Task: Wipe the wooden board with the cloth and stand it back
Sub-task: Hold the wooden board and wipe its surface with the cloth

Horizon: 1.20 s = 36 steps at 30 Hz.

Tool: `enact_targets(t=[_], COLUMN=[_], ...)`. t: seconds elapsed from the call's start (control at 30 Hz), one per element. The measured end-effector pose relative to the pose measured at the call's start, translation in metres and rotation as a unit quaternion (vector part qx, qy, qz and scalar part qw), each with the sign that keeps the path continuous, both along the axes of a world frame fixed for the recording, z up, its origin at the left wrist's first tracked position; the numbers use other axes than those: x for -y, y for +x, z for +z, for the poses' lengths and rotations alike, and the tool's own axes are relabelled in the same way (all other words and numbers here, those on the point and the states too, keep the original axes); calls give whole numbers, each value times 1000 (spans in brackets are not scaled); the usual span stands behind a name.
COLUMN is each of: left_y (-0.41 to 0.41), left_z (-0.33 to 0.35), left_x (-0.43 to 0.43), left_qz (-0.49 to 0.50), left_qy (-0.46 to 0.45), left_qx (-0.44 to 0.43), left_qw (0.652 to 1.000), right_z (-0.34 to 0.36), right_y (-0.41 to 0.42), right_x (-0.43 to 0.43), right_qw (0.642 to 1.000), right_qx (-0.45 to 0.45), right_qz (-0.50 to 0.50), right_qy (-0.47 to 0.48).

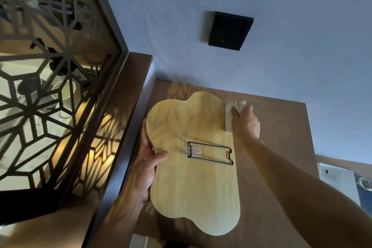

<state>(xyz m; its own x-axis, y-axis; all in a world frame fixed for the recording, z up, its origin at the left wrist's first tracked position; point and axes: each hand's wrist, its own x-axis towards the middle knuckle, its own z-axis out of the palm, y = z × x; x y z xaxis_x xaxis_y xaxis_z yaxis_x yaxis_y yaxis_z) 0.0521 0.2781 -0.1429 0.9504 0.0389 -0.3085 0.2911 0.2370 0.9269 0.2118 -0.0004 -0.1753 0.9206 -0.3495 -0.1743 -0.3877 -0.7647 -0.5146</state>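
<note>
wiping is the step in hand. the board lies flat on the brown shelf, its lobed far end near the shelf's back edge by the wall, its near end reaching toward the front edge. the side facing up is the back, i'd judge, because a wire stand is folded down on it with a clear clip holding it near the middle.

my left hand clamps the board's left edge, thumb curled over the top face, fingers hidden below so i can't tell how tightly they wrap. it's pinning the board against the shelf's left edge, close to the lattice screen.

my right hand is out at the board's far right corner, fingers bent down and pressing on the cloth, a pale folded pad. the cloth sits right at the board's right edge, part on the wood, part hanging over the shelf. fingers are closed onto it, not spread.

so i'd say this is one end of a stroke, and most of the face looks unwiped from here. next i need to drag the cloth back left across the far lobes, then work toward me in rows. the wire stand is the catch: the cloth could snag on it, so i should go round it or lift it. keep the left hand firm so the board doesn't slide. standing it back comes later, against the wall below the black plate.
</note>
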Motion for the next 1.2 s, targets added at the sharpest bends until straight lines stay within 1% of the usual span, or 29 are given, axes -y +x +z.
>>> enact_targets(t=[0.03, 0.1, 0.17, 0.23, 0.27, 0.3, 0.33, 0.37, 0.43, 0.5, 0.57, 0.63, 0.67, 0.73, 0.8, 0.87, 0.93, 0.97, 1.0, 1.03, 1.1, 1.2], left_y=[1, 2, 2, 2, 2, 3, 3, 4, 5, 4, 4, 5, 5, 6, 5, 3, 1, 1, 1, 2, 3, 4], left_z=[1, 3, 3, 4, 5, 5, 6, 6, 8, 8, 9, 10, 11, 11, 11, 11, 12, 12, 13, 13, 12, 8], left_x=[0, -1, -2, -2, -2, -2, -2, -2, -1, -1, 0, 1, 1, 1, 1, 1, 1, 1, 1, 1, 0, -1], left_qz=[1, 3, 0, 2, 2, -1, -4, -6, -10, -9, -8, -14, -15, -10, -6, -8, -12, -12, -12, -11, -4, -2], left_qy=[-1, -6, -9, -16, -14, -9, -7, -8, -2, 6, 1, 3, 7, 12, 2, -19, -20, -17, -16, -19, -17, -13], left_qx=[-2, -10, -12, -11, -9, -5, -1, -3, -2, 9, 13, 17, 18, 18, 13, 6, 10, 9, 6, 1, -6, 6], left_qw=[1000, 1000, 1000, 1000, 1000, 1000, 1000, 1000, 1000, 1000, 1000, 1000, 1000, 1000, 1000, 1000, 1000, 1000, 1000, 1000, 1000, 1000], right_z=[12, 42, 65, 73, 69, 61, 52, 41, 15, -7, -15, -12, -5, 19, 45, 67, 73, 69, 62, 53, 28, -5], right_y=[-1, -10, -28, -46, -50, -49, -44, -37, -23, -22, -28, -30, -29, -23, -23, -32, -37, -36, -33, -28, -20, -23], right_x=[-12, -54, -104, -140, -147, -145, -136, -120, -76, -21, 21, 40, 38, 8, -42, -96, -132, -139, -138, -129, -95, -22], right_qw=[999, 987, 967, 937, 926, 925, 935, 952, 982, 996, 997, 992, 992, 995, 986, 960, 929, 920, 922, 934, 966, 994], right_qx=[36, 92, 99, 121, 132, 129, 102, 65, 8, -29, -57, -52, -32, 29, 74, 79, 67, 58, 44, 25, -4, -30], right_qz=[19, 91, 189, 291, 323, 333, 314, 273, 162, 75, 45, 63, 75, 87, 142, 248, 344, 368, 366, 335, 233, 89], right_qy=[28, 89, 143, 151, 144, 134, 127, 123, 91, 36, -38, -91, -95, -37, 45, 102, 124, 123, 120, 122, 114, 52])
